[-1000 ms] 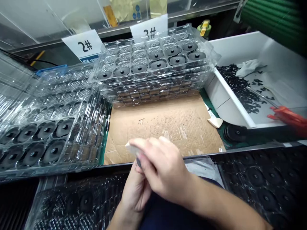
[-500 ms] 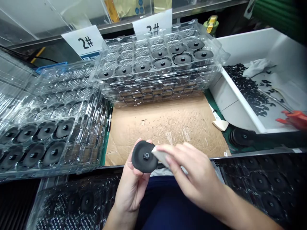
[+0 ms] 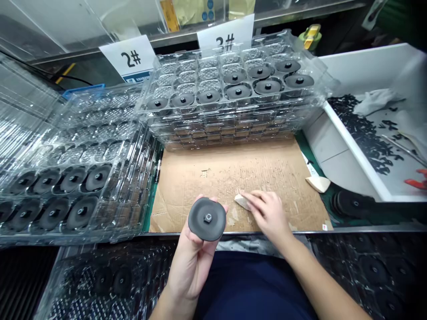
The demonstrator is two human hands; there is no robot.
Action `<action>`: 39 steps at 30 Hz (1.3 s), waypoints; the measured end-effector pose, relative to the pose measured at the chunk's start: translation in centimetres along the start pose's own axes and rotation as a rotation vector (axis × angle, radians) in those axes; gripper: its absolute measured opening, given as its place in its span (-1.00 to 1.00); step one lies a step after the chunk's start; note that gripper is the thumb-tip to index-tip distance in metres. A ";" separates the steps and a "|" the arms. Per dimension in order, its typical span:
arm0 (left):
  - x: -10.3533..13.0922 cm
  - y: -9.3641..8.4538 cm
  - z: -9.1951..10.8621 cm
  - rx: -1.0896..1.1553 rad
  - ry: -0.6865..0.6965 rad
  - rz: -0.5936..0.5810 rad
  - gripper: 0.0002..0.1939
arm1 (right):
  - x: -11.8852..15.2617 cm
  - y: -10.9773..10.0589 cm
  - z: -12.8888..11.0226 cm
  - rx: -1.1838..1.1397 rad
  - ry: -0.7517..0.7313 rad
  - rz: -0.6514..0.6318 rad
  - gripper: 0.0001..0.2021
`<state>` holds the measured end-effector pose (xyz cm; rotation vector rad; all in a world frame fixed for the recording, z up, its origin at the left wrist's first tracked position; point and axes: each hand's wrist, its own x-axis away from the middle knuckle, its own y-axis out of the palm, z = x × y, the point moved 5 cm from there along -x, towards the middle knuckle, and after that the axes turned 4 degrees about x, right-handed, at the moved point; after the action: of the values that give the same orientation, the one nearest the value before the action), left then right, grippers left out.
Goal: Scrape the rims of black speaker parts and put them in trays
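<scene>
A round black rubber disc (image 3: 200, 222) with a small raised hub at its centre is held by its edge in my left hand (image 3: 195, 266), face up, just in front of the cardboard's near edge. My right hand (image 3: 268, 215) is over the cardboard sheet (image 3: 216, 173), its fingers pinching a small off-white wedge, perhaps a sponge (image 3: 241, 201). The wedge is low over the cardboard or touching it; I cannot tell which. A gap separates it from the disc.
Stacked clear plastic trays (image 3: 230, 113) holding black discs stand behind the cardboard; another stack (image 3: 110, 195) is at left. On the right, a white bin (image 3: 353, 153) contains small black pieces. Beside it are a second off-white wedge (image 3: 318, 183) and stacked black discs (image 3: 352, 203).
My right hand has moved the wedge away from the disc's edge, forward and right over the cardboard. My left hand still holds the disc, and the whole view has shifted slightly.
</scene>
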<state>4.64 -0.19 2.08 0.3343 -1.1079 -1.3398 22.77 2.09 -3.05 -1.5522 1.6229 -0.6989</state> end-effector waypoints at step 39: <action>2.0 -1.0 2.7 -1.096 0.111 -0.364 -0.66 | 2.8 1.0 -7.8 -1.743 0.648 -0.699 -0.61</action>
<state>1.64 -1.20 3.54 -0.2188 -0.1034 -2.0106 15.90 -1.45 0.00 -3.4912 2.2777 0.1852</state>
